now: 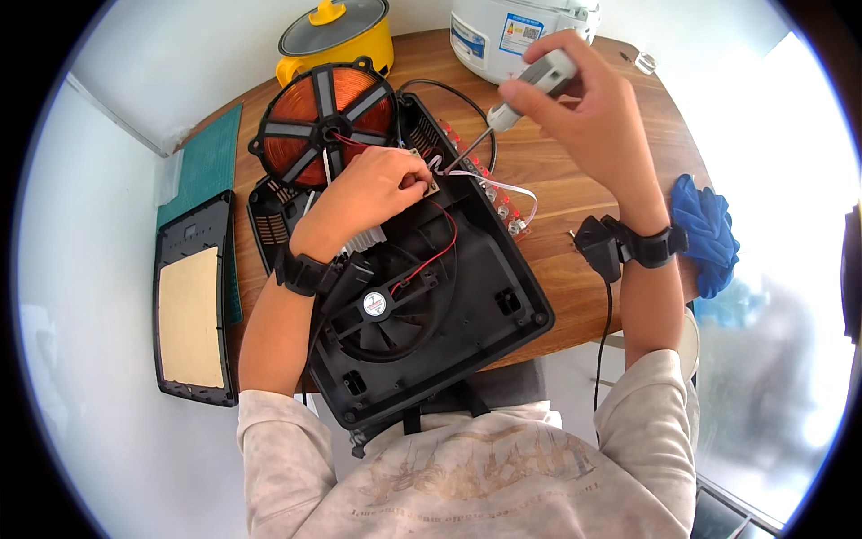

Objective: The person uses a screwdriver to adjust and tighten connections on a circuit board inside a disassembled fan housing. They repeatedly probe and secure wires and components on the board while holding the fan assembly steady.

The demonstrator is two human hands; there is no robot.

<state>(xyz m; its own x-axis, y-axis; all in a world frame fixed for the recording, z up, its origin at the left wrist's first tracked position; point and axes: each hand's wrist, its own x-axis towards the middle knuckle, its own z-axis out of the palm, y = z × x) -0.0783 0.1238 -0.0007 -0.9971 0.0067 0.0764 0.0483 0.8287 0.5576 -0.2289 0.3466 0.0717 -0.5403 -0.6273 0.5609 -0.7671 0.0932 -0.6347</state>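
Observation:
My right hand [588,112] is raised over the table, closed round the grey-and-white handle of a screwdriver [510,115]. Its thin shaft slants down to the left, and the tip is near white wires by my left hand. My left hand [382,190] has its fingers curled together at a small tan circuit board [434,184]; what they pinch is hidden. Both are over an opened black induction cooker base [467,260], which has a fan [373,310] and red wires [446,235]. A round copper coil [305,117] rests tilted at its far left.
A black cover panel [190,305] lies at left, beside a green cutting mat [211,162]. At the back stand a yellow pot [359,49] and a white appliance [485,40]. A red parts organizer [498,199] lies behind the base, and a blue cloth [705,234] at right.

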